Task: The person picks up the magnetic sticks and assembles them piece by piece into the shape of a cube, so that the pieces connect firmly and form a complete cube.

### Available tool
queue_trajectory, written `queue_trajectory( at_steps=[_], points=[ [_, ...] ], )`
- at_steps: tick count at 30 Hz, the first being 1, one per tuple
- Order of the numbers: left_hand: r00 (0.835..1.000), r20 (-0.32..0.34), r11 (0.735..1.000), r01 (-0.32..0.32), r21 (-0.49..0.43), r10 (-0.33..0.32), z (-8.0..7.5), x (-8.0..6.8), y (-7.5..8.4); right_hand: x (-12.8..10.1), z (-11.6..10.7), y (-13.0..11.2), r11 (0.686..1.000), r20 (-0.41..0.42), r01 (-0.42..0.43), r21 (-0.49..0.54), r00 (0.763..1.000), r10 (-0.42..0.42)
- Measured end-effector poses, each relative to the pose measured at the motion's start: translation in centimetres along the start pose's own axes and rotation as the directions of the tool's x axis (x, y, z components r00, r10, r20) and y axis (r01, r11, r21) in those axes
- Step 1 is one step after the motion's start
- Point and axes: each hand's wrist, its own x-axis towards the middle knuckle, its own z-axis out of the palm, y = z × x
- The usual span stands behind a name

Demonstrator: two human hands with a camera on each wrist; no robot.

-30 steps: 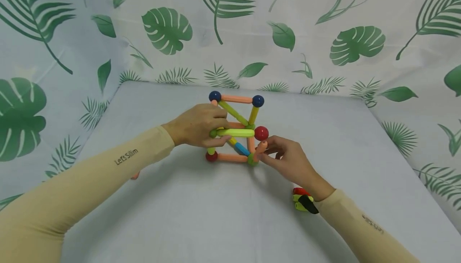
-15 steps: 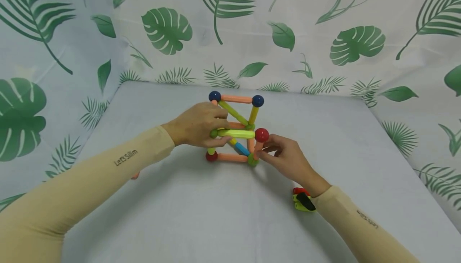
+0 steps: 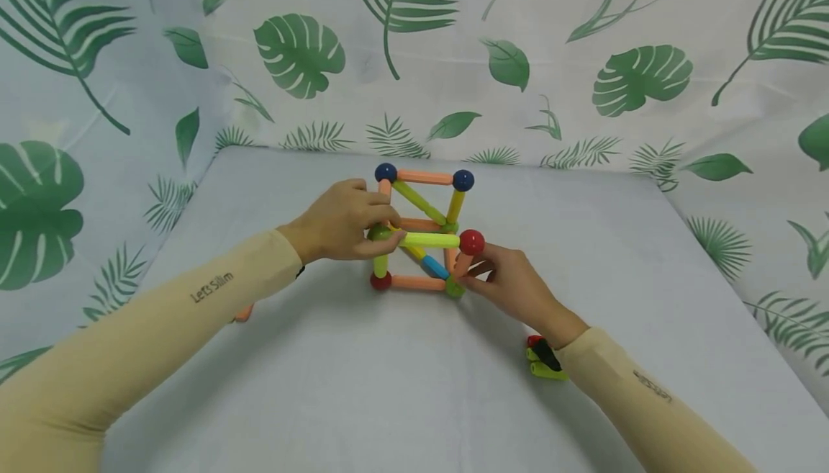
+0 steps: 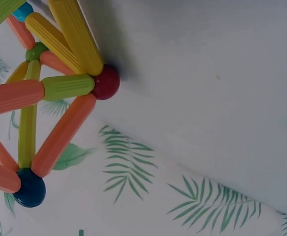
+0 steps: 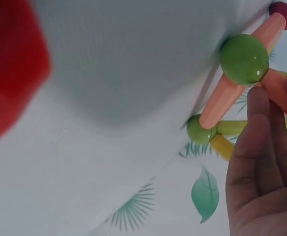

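Note:
A frame of magnetic rods and balls stands mid-table in the head view. My left hand (image 3: 346, 221) pinches the left end of its front yellow-green rod (image 3: 430, 240), beside a green ball (image 3: 380, 233). At that rod's other end is a red ball (image 3: 472, 242). Below this ball, my right hand (image 3: 514, 278) pinches an upright orange rod (image 3: 463, 265), whose foot meets a lower green ball (image 3: 455, 286). The right wrist view shows my fingers on this orange rod (image 5: 276, 88) beside the green ball (image 5: 244, 59). The left wrist view shows part of the frame, without my hand.
Several loose rods (image 3: 547, 370), red and yellow-green, lie by my right wrist. An orange piece (image 3: 244, 313) lies partly hidden under my left forearm. Two dark blue balls (image 3: 463, 180) top the back of the frame. A leaf-print cloth (image 3: 414, 62) hangs behind the table.
The orange rod in my right hand has tilted upright, and its top now meets the red ball. My left hand has shifted slightly left, uncovering more of the green ball and left upright.

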Motion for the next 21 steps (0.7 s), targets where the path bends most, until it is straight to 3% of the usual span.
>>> queue_trajectory(
  at_steps=[5,9,14,17,21],
  points=[
    [1.000,-0.014,1.000,-0.011,0.010,0.011,0.1,-0.1,-0.1,0.1,-0.1,-0.3,0.999,0.045,-0.035,-0.038,0.998,0.037],
    [0.999,-0.016,0.995,0.031,-0.097,-0.032,0.0,-0.2,-0.2,-0.5,-1.1,-0.5,0.993,0.100,-0.027,-0.117,0.994,0.039],
    [0.994,0.004,0.962,0.111,-0.249,-0.113,-0.3,-0.3,-0.3,-1.9,-3.3,-0.3,0.973,0.157,-0.021,-0.230,0.986,0.059],
    [0.989,0.020,0.951,0.146,-0.272,-0.146,-0.4,-0.5,-0.3,-2.8,-4.4,0.1,0.955,0.230,-0.049,-0.294,0.966,0.120],
    [0.981,0.056,0.951,0.193,-0.243,-0.185,-0.4,-0.6,-0.2,-4.2,-5.4,0.7,0.929,0.328,-0.088,-0.358,0.920,0.213]
  ],
)
